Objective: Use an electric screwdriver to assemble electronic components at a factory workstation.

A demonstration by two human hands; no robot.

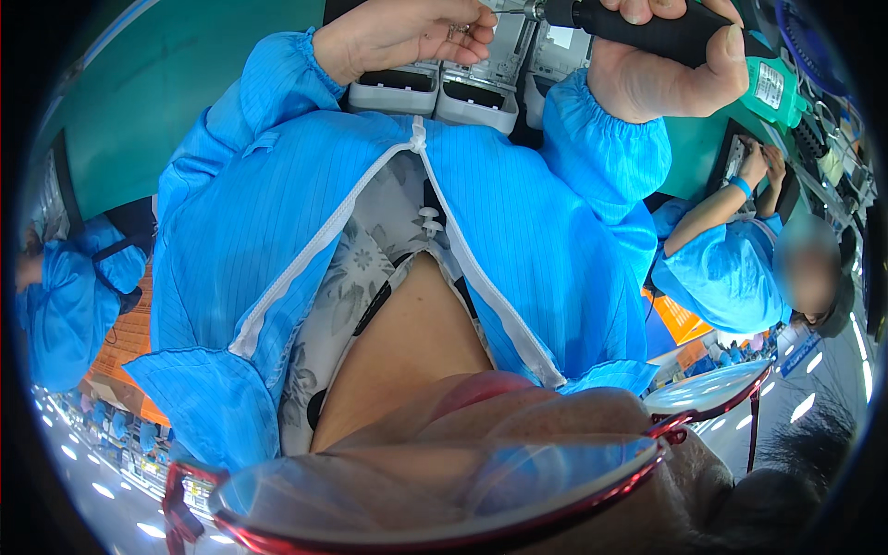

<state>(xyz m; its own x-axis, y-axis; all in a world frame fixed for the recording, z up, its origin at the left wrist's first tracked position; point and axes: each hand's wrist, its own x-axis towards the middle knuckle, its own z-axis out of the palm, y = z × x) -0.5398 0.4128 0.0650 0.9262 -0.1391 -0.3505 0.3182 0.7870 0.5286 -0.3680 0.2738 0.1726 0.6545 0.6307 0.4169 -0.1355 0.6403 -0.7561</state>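
Note:
My right hand (pixel 671 65) is wrapped round an electric screwdriver (pixel 638 30), black along its body with a green rear end. Its thin bit points left, and the tip reaches the fingers of my left hand (pixel 416 35). Those fingers are curled and closed, with several small metal screws (pixel 457 31) held among them. Below the hands, white plastic housings (pixel 476 106) with silvery inner frames stand side by side near my body. The upper parts of both hands are cut off by the picture's edge.
A green work surface (pixel 185 102) extends to the left. Co-workers in blue smocks sit at the left (pixel 69 296) and right (pixel 726 259). A blue coiled object (pixel 809 46) and cables are at the upper right. Orange crates (pixel 683 319) show behind.

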